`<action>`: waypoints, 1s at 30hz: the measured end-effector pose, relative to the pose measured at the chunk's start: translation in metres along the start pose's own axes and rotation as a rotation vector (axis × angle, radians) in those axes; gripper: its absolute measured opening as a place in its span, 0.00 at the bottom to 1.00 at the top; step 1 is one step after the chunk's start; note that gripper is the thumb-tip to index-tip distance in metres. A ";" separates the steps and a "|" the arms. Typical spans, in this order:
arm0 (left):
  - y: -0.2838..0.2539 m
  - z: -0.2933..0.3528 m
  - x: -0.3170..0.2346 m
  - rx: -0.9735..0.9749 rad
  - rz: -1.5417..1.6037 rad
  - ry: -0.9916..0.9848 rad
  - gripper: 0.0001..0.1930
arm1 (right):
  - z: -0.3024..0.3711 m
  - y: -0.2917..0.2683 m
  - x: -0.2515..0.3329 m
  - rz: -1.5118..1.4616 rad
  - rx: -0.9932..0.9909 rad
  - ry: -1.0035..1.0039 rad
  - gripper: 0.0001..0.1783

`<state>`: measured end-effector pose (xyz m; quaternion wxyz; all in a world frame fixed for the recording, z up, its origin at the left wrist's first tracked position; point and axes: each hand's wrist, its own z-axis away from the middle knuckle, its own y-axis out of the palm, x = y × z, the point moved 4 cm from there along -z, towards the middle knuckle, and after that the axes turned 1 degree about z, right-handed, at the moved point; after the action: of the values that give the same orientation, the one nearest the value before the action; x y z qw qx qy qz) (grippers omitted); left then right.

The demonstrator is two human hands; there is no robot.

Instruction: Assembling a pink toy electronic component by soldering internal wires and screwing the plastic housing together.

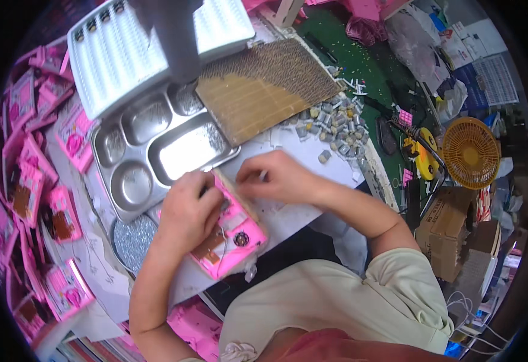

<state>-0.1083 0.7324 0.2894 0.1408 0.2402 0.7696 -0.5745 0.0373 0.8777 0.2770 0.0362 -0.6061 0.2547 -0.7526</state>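
A pink plastic casing (234,220) lies tilted on the white work surface in front of me. It shows a small round black part (241,239), a brown board (207,248) and thin wires. My left hand (188,208) grips its upper left side, with the fingers curled over the edge. Close to the casing's upper right edge is my right hand (276,176), its fingers bent together in a pinch. A small pale bit shows at those fingertips, too little to name. The fingers of both hands partly hide the casing's upper end.
A steel compartment tray (149,186) stands beyond my left hand, beside a round dish of silvery bits (132,241). Small grey cylindrical parts (342,130) lie piled near a brown board (264,90). Pink casings (68,289) crowd the left. A dark post (176,42) rises before a white ridged tray (113,54).
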 end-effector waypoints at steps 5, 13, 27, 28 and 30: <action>-0.011 0.006 -0.004 0.146 -0.041 -0.018 0.14 | -0.074 -0.204 -0.046 0.354 -0.628 -0.042 0.12; -0.009 -0.003 -0.003 0.162 -0.076 0.009 0.09 | -0.226 -0.375 -0.194 0.999 -0.755 0.340 0.30; 0.004 -0.016 0.012 0.182 0.026 -0.184 0.08 | -0.014 -0.465 -0.251 -0.498 -1.271 0.121 0.05; 0.005 -0.018 0.012 0.231 0.013 -0.223 0.10 | -0.007 -0.472 -0.243 -0.557 -1.249 0.008 0.04; -0.003 -0.018 0.006 0.215 -0.037 -0.221 0.10 | 0.001 -0.449 -0.202 -0.633 -1.165 -0.104 0.04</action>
<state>-0.1144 0.7504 0.2942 0.1875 0.1750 0.6879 -0.6790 0.2058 1.3405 0.2881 -0.5078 -0.6078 0.4274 -0.4359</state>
